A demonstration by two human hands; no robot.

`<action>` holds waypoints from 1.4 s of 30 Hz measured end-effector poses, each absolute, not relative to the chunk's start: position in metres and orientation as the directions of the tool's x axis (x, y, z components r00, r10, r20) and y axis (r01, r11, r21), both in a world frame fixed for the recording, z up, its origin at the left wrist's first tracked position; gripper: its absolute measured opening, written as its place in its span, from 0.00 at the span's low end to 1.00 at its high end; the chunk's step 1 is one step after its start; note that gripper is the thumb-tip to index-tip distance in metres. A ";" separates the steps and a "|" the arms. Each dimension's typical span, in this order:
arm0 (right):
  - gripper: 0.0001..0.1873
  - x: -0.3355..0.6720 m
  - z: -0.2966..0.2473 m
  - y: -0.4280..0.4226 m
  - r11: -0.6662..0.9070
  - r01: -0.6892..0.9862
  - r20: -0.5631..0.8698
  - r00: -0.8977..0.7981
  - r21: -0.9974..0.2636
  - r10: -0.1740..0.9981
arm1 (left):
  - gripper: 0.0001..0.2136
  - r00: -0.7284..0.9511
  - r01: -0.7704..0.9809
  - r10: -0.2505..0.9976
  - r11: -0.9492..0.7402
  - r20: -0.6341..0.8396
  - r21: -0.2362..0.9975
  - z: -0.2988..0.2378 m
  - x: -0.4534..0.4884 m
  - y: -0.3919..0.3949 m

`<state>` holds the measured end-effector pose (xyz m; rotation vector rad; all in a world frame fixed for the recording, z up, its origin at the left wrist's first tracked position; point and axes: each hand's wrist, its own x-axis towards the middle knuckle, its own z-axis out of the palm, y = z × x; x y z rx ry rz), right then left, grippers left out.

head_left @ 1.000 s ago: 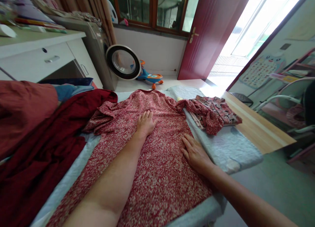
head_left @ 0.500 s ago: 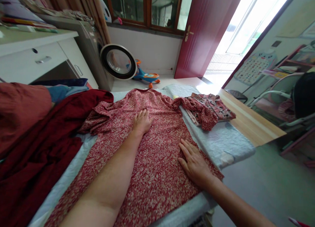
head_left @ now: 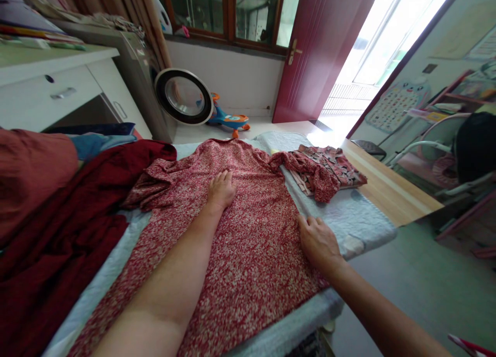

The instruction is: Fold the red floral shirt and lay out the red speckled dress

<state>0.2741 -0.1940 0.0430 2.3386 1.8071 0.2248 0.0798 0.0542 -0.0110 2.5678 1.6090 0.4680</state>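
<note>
A red floral garment [head_left: 240,228] lies spread flat on a pale padded table cover [head_left: 349,217]. My left hand [head_left: 220,189] rests palm down on its upper middle, fingers stretched out. At the garment's right edge my right hand [head_left: 318,241] has its fingers curled down onto the hem, where cloth meets the cover; whether they pinch the fabric is hidden. A folded patterned garment [head_left: 329,171] sits beyond, by the floral garment's right sleeve.
A dark red cloth [head_left: 65,233] and an orange-red one [head_left: 31,176] are heaped at the left. A white desk [head_left: 58,88], a washing machine [head_left: 182,96] and a toy car [head_left: 228,120] stand behind. The wooden tabletop [head_left: 391,191] ends at right, above the floor.
My right hand slid from flat on the garment's lower right part outward to its right edge and curled its fingers. The left hand stayed in place.
</note>
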 end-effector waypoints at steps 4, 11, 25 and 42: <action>0.14 0.274 0.039 -0.188 -0.257 0.937 0.005 0.263 0.236 0.965 | 0.24 0.414 0.861 0.887 -0.454 0.203 0.230 -0.011 0.079 0.055; 0.13 0.283 0.054 -0.189 -0.233 0.932 -0.021 0.248 0.279 0.969 | 0.24 0.417 0.867 0.887 -0.454 0.201 0.207 -0.015 0.079 0.057; 0.32 0.234 0.011 -0.219 0.103 0.972 0.070 -0.090 -0.212 0.994 | 0.22 0.419 0.861 0.877 -0.466 0.235 0.202 -0.016 0.079 0.057; 0.20 0.240 0.052 -0.151 -0.001 0.983 0.079 0.015 -0.186 0.997 | 0.12 0.413 0.851 0.866 -0.477 0.280 0.221 -0.007 0.076 0.058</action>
